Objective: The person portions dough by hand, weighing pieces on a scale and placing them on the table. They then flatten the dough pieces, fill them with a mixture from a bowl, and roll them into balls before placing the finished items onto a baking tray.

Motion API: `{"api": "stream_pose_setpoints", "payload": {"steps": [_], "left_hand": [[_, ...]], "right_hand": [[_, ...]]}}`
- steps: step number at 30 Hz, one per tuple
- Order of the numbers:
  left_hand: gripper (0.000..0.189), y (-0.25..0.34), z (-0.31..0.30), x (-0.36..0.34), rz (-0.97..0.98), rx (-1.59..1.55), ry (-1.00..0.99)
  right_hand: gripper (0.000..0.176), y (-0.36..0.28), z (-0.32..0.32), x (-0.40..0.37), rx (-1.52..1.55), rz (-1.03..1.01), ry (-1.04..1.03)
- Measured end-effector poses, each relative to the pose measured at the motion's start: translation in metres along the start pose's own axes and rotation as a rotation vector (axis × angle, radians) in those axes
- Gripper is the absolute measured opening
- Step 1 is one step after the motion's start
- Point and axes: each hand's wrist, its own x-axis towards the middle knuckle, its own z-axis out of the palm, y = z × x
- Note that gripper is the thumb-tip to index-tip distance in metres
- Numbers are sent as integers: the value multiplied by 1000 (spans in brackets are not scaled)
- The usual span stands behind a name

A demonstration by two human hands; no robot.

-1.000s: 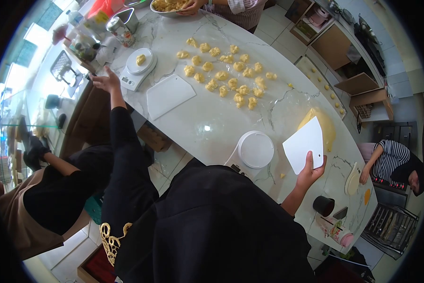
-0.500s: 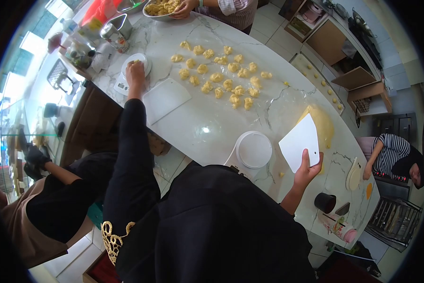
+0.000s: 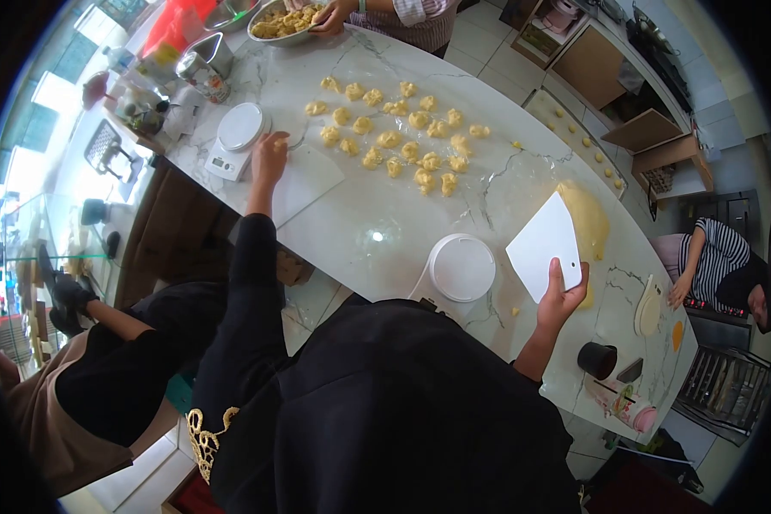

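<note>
Kitchen scale (image 3: 462,268) with a round white plate sits at the near edge of the table (image 3: 334,223). Beside it, the right hand (image 3: 561,291) grips a white dough scraper (image 3: 541,247) between thumb and fingers, holding it up in front of a smooth yellow dough mass (image 3: 587,221) that lies just past that hand. Farther left, the left hand (image 3: 270,157) hovers with fingers drawn in, between a second scale (image 3: 240,127) and a flat white sheet (image 3: 312,176); whether it holds dough, I cannot tell. Rough dough lumps (image 3: 389,139) spread to its right. At the far edge, another person's hand (image 3: 332,15) touches a metal bowl (image 3: 284,41).
</note>
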Motion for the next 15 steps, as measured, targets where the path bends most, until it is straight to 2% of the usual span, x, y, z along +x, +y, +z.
{"api": "stream_pose_setpoints", "payload": {"steps": [4, 5, 9, 15], "left_hand": [[24, 19, 20, 7, 110, 86, 0], [26, 18, 24, 14, 111, 79, -64], [26, 26, 42, 16, 90, 26, -84], [24, 32, 54, 18, 74, 68, 29]], "right_hand": [[10, 0, -3, -2, 22, 27, -1], [10, 2, -4, -3, 20, 24, 1], [10, -1, -8, -6, 0, 13, 27], [10, 0, -12, -12, 25, 24, 80]]}}
